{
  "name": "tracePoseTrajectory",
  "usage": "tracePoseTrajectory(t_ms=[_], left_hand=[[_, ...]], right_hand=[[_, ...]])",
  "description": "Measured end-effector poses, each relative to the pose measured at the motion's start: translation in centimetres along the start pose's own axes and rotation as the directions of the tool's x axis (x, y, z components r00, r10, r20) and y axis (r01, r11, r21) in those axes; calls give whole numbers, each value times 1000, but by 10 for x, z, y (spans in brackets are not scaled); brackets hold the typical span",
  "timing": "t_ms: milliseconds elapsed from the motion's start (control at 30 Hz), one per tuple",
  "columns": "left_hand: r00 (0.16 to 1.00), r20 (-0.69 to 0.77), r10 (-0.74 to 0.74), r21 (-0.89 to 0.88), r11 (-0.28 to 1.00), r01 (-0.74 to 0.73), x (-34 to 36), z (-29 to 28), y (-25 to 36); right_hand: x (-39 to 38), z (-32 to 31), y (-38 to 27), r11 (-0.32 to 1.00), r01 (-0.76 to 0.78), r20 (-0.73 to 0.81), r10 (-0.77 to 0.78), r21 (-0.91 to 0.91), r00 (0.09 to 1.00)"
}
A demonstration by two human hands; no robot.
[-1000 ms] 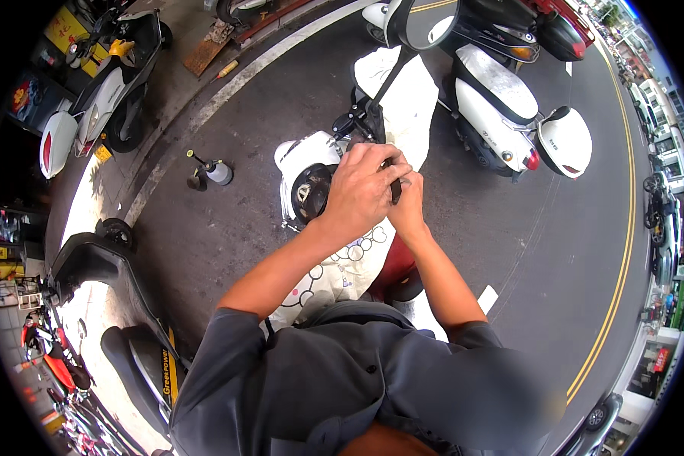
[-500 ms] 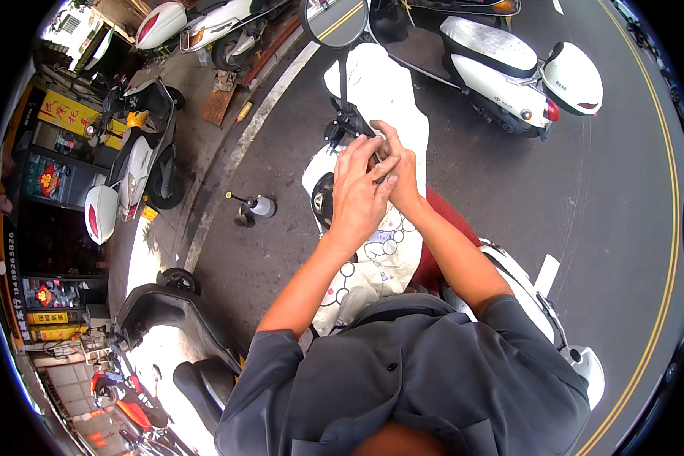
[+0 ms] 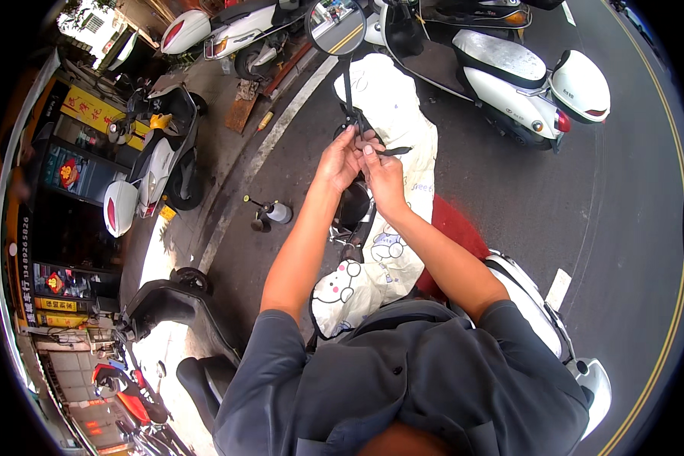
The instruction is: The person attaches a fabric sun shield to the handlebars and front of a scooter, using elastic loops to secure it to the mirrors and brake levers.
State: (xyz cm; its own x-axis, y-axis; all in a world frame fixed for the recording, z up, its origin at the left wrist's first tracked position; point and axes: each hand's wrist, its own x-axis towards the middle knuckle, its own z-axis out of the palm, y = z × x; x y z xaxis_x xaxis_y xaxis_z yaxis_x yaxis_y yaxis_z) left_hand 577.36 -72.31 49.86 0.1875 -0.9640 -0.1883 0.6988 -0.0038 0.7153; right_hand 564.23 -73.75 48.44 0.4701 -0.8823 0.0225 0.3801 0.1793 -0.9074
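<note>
My two hands meet over the left handlebar area of a scooter, just below the round mirror (image 3: 336, 27) on its black stem. My right hand (image 3: 384, 179) is closed, thumb on top, around a slim black lever-like piece (image 3: 396, 151) whose end sticks out to the right. Against it, my left hand (image 3: 339, 161) has its palm turned inward and its fingers curled in; what they grip is hidden between the hands. A white cover (image 3: 416, 140) with cartoon prints drapes over the scooter's front beneath my hands and runs down to my lap.
A spray bottle (image 3: 279, 213) and a small dark container (image 3: 260, 225) stand on the asphalt to the left. A white scooter (image 3: 501, 80) is parked at upper right, another (image 3: 150, 163) at left, and a dark one (image 3: 182, 304) at lower left. Red cloth (image 3: 454, 235) lies beside my right forearm.
My overlapping hands have turned and drawn slightly lower, with my right fingers now closed. The black piece now shows at the right hand. The whole view has shifted a little.
</note>
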Motion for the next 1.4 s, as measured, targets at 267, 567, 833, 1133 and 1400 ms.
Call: tracePoseTrajectory(t_ms=[267, 567, 833, 1133, 1400], left_hand=[[992, -73, 102, -49, 993, -105, 34, -29, -9], [999, -42, -18, 26, 999, 19, 23, -25, 2], [993, -119, 6, 210, 978, 19, 23, -35, 18], [989, -143, 45, 395, 919, 15, 16, -27, 23], [983, -144, 113, 558, 830, -14, 20, -25, 23]], right_hand=[[17, -15, 17, 828, 376, 21, -404, -416, 914], [27, -37, -6, 963, 49, 11, -48, -266, 999], [27, -16, -45, 360, 461, 166, -614, -811, 772], [36, -7, -76, 937, 193, 207, -135, -292, 969], [39, 3, -65, 245, 698, 614, -341, -673, 712]])
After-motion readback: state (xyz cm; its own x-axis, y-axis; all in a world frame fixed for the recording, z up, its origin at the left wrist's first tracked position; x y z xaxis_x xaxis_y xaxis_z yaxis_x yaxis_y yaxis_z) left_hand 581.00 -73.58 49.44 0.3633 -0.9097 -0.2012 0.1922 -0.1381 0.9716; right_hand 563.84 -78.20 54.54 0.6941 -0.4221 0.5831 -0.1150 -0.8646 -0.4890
